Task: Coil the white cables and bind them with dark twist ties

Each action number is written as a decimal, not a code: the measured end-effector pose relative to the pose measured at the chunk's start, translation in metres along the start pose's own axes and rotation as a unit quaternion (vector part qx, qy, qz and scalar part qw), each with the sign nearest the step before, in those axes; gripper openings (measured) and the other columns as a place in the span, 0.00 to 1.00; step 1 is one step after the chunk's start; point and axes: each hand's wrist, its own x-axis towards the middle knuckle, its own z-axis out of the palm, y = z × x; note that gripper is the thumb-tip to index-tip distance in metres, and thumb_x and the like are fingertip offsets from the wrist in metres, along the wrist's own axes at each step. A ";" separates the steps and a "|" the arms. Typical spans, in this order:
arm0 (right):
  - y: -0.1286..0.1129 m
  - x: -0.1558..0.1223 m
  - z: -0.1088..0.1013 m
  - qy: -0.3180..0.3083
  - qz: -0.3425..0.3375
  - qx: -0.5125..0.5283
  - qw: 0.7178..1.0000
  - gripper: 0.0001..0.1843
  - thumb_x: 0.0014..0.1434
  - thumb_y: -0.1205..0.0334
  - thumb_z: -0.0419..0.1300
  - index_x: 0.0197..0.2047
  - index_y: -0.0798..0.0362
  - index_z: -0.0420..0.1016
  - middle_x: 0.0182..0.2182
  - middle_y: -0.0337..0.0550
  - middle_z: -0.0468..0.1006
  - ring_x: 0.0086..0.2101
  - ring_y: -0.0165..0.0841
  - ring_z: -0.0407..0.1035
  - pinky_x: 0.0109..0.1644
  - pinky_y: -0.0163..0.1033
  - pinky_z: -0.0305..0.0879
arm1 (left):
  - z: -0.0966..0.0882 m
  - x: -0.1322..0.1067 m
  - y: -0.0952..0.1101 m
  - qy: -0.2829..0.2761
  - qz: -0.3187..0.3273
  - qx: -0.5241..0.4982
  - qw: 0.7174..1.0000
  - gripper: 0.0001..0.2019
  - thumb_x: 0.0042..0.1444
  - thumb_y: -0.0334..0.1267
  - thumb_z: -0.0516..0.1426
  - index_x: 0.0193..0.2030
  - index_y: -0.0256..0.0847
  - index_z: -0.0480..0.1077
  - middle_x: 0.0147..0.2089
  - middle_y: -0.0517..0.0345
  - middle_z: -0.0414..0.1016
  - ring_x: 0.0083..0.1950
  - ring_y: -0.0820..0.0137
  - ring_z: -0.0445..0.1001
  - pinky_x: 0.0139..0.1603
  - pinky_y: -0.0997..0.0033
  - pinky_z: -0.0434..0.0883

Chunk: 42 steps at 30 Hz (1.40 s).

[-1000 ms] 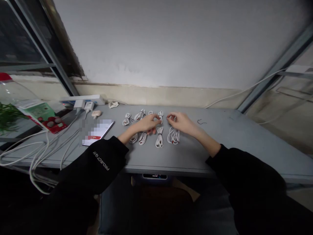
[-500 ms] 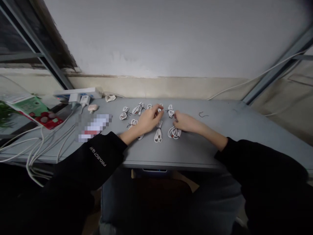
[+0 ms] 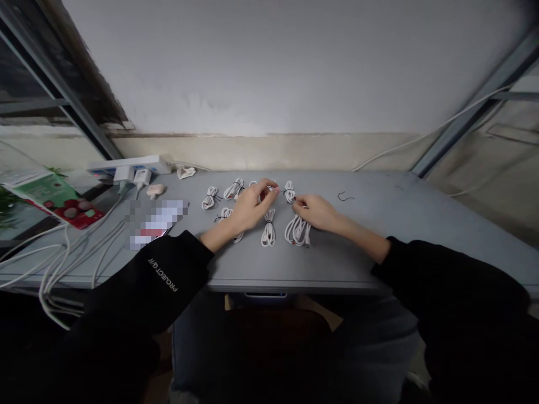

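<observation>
Several small white cable coils lie in two rows on the grey table (image 3: 357, 249), many bound with thin black ties. My left hand (image 3: 251, 209) is curled over a back-row coil (image 3: 272, 183), which it partly hides. My right hand (image 3: 316, 212) is pinched at the black tie tail of the coil next to it (image 3: 289, 192). Its wrist is just behind a larger, looser coil (image 3: 298, 231). Another coil (image 3: 268, 229) lies between my hands. Black sleeves cover both forearms.
A loose black wire (image 3: 346, 196) lies to the right. On the left are a pixelated paper (image 3: 155, 224), a small beige object (image 3: 155, 191), a power strip (image 3: 126, 164) with chargers, white cables (image 3: 63, 264) and a green-and-red box (image 3: 54, 196).
My right hand has moved left and closer to the back-row coil, its fingertips now at the black tie. My left hand stays on its coil. The view has shifted slightly.
</observation>
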 end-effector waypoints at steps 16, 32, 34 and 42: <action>-0.064 -0.002 -0.004 0.305 -0.280 0.083 0.906 0.21 0.66 0.49 0.50 0.23 0.48 0.58 0.19 0.37 0.59 0.23 0.30 0.58 0.31 0.39 0.61 | 0.003 -0.003 0.005 -0.095 0.082 -0.113 0.986 0.17 0.51 0.36 0.61 0.48 0.37 0.70 0.50 0.48 0.75 0.54 0.60 0.72 0.57 0.56 0.68; -0.057 0.012 0.017 0.257 -0.433 0.079 0.860 0.13 0.69 0.59 0.47 0.39 0.49 0.72 0.36 0.47 0.72 0.38 0.36 0.69 0.41 0.44 0.71 | 0.009 0.000 -0.001 -0.037 0.001 -0.096 0.995 0.05 0.50 0.27 0.51 0.32 0.38 0.67 0.33 0.54 0.71 0.43 0.63 0.71 0.42 0.66 0.70; -0.056 0.013 0.021 0.269 -0.436 0.081 0.855 0.12 0.69 0.61 0.47 0.40 0.50 0.71 0.37 0.47 0.72 0.39 0.36 0.69 0.42 0.44 0.70 | 0.009 0.000 -0.004 -0.030 0.003 -0.094 0.995 0.04 0.50 0.28 0.52 0.30 0.37 0.66 0.32 0.54 0.71 0.42 0.63 0.70 0.42 0.66 0.70; -0.041 0.015 0.002 0.249 -0.485 -0.059 0.836 0.15 0.66 0.52 0.54 0.33 0.51 0.74 0.30 0.43 0.70 0.27 0.29 0.64 0.28 0.35 0.61 | 0.005 -0.001 -0.003 -0.105 0.056 -0.073 0.990 0.03 0.48 0.30 0.53 0.28 0.37 0.68 0.31 0.57 0.71 0.39 0.67 0.69 0.38 0.71 0.67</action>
